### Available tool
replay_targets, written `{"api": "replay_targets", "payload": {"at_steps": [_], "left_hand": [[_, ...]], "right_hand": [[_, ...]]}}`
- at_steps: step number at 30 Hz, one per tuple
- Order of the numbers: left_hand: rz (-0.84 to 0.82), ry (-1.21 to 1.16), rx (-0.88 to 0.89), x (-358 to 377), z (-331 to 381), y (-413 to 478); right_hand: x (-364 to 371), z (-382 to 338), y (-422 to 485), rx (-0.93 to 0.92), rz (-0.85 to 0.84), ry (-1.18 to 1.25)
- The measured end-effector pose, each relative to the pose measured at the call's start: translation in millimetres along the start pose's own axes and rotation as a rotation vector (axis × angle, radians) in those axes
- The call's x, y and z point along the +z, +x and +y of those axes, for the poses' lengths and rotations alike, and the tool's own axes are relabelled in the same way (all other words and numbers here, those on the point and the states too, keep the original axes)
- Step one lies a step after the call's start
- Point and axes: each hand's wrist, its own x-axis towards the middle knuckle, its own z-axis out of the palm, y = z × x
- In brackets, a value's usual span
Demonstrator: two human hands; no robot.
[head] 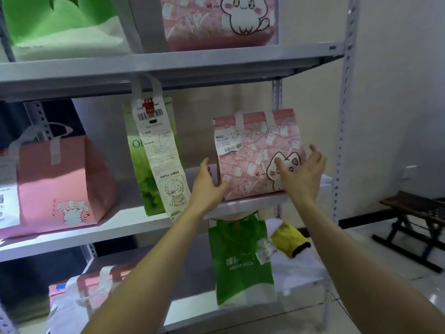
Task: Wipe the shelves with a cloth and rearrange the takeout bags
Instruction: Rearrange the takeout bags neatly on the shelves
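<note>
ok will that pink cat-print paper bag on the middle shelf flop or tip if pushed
The pink cat-print paper bag stands boxy and upright, so probably stiff. It sits at the grey shelf edge, so may tip.

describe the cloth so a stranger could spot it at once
Start at the grey metal shelving, then drop to its lowest shelf in view. Right of the green bag lies the cloth, the only yellow thing, crumpled, with a black edge.

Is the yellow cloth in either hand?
No, the yellow cloth lies on the lower shelf; the left hand and right hand flank the pink bag.
</note>
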Motion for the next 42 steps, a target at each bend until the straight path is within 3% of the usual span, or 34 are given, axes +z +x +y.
{"api": "replay_targets", "payload": {"at_steps": [2, 4, 14, 21, 24, 28, 30, 33, 36, 39, 42], "left_hand": [[-0.072, -0.016, -0.031, 4, -4, 4], [-0.103, -0.041, 0.025, 7, -10, 3], [0.163, -0.061, 0.144, -12, -27, -33], [0.129, 0.056, 0.058, -16, -19, -31], [0.113, 0.04, 0.087, -24, -19, -43], [0.147, -0.01, 0.144, -52, -31, -81], [0.142, -0.028, 0.179, -73, -48, -104], [0.167, 0.01, 0.134, -106, -91, -137], [0.271, 0.098, -0.009, -143, -151, -164], [0.348, 0.28, -0.121, -175, -210, -180], [0.286, 0.469, -0.139, -201, -248, -177]], "right_hand": [[-2, 11, 10, 0.162, -0.175, 0.078], [-3, 20, 10, 0.199, -0.264, 0.086], [-13, 17, -35, -0.021, -0.153, 0.17], [4, -7, -29, 0.058, -0.44, 0.085], [2, -19, -42, 0.04, -0.266, 0.022], [13, -42, -98, -0.247, 0.169, 0.191], [31, -56, -135, -0.385, 0.192, 0.322], [66, -67, -200, -0.546, -0.048, 0.471], [101, -66, -268, -0.587, -0.318, 0.457], [135, -57, -322, -0.456, -0.672, 0.309], [167, -53, -355, -0.256, -0.95, 0.108]]}}
